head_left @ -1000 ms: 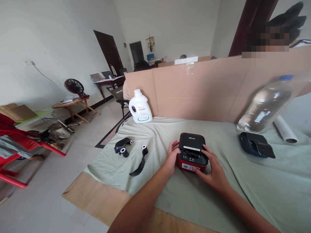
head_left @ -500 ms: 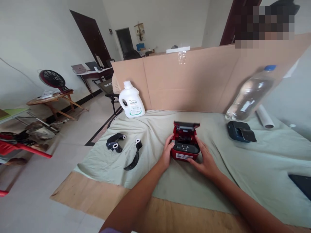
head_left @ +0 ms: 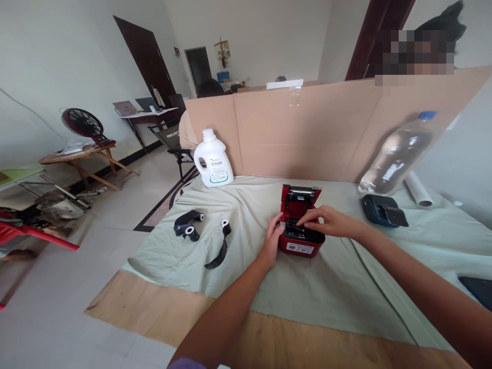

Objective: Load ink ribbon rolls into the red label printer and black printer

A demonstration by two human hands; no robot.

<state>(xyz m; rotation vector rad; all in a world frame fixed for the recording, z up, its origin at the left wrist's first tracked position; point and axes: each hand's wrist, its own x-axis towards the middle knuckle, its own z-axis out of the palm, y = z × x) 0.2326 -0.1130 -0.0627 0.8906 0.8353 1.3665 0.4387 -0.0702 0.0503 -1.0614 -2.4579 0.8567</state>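
Nearest: bare pale-wood edge of the bench (head_left: 154,302), the rest of its top under a wrinkled pale green cloth (head_left: 242,271). Flat dark object (head_left: 476,289) cut off at the right edge of view; identity unclear.

Next, both hands, at a boxy red-and-black plastic device (head_left: 302,248), which sits on the cloth about mid-bench, hinged lid raised at the back, white printed label on the front. Left hand (head_left: 271,240) grasps the device's left side, thumb near the top front corner. Right hand (head_left: 326,221) reaches over from the right, fingertips drawn together at the exposed interior; cannot tell whether anything is pinched there.

Left of the device: curved glossy black strip with one white-cored roll at its end (head_left: 219,254); just beyond it, black strip with two white-cored rolls (head_left: 185,220). Well to the right: rounded dark-blue box (head_left: 376,210) with a black flap-like piece across it.

Farther back: white cylindrical roll (head_left: 418,189), large clear plastic bottle with blue cap (head_left: 395,159), tilted; white plastic handled jug (head_left: 219,166), upright. Behind these, tall brown cardboard panel (head_left: 300,138); a person (head_left: 418,56) partly visible above its right end.

Beyond, left: black-bladed round fan (head_left: 82,123), dark brown door (head_left: 144,51).
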